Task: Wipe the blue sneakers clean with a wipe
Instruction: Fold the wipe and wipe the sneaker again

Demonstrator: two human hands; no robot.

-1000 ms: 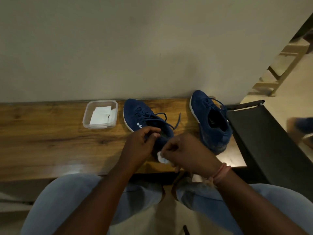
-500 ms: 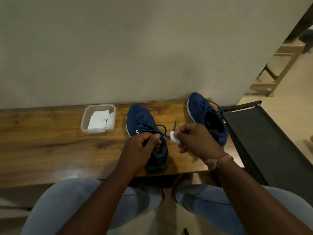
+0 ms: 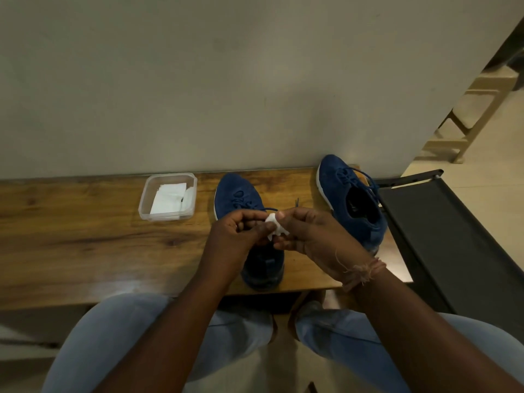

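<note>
sneakers – blue, upright, apart on bench | wipe – white, crumpled, pinched

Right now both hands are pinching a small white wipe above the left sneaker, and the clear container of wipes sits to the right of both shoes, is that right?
Not quite. In the head view the clear container sits to the left of both shoes, near the wall. The rest holds: the left hand and right hand both pinch the small white wipe above the left sneaker; the right sneaker stands apart.
</note>
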